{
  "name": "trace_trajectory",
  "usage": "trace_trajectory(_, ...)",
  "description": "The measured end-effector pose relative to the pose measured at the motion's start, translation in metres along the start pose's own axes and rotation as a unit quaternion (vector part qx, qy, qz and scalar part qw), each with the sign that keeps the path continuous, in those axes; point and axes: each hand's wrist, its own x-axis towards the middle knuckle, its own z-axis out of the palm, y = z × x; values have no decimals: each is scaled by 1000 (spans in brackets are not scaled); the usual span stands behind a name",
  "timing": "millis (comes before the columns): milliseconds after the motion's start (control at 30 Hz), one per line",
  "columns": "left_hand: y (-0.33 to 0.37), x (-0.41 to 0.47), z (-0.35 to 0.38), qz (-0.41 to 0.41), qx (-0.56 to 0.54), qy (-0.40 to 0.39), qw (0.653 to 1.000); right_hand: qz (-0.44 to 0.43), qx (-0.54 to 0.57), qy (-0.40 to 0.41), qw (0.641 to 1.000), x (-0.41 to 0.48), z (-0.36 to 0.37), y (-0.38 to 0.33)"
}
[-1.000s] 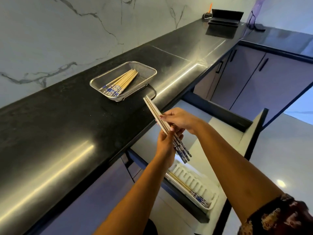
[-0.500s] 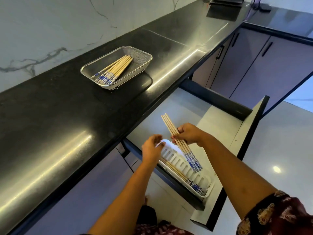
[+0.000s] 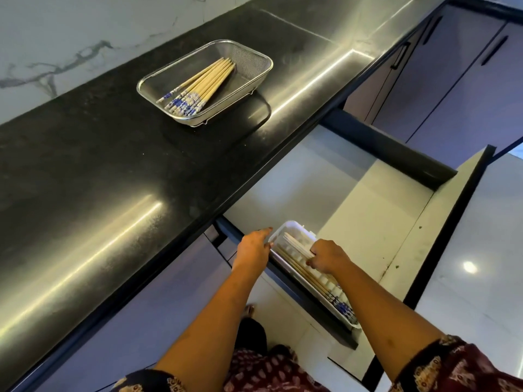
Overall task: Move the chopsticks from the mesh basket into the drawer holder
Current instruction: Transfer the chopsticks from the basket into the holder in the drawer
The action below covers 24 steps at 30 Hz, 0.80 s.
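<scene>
Head view — basket on black countertop, marble wall.

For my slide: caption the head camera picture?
Right hand lays chopsticks in drawer holder; more wait in the mesh basket.

Both bare forearms come in from the bottom edge, reaching forward and down, with dark-red patterned sleeves at the upper arms and the two hands close together but not touching. Left grip is back-of-hand up with the fingers pretty much straight, index tip poking ahead. Right grip is knuckles up, fingers curled under and pinching a few chopsticks at the fingertips.
</scene>
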Motion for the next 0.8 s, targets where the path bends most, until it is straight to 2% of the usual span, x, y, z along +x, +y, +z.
trace_trajectory(167,-3,6,0,21,40,-22,999,20,-10,13,1000,7,13,-4)
trace_trajectory(433,-6,10,2,13,10,-20,1000,-1,-16,16,1000,10,18,-9)
trace_trajectory(800,-4,13,1,-10,-9,-23,1000,-19,-60,83,994,-5,26,-10)
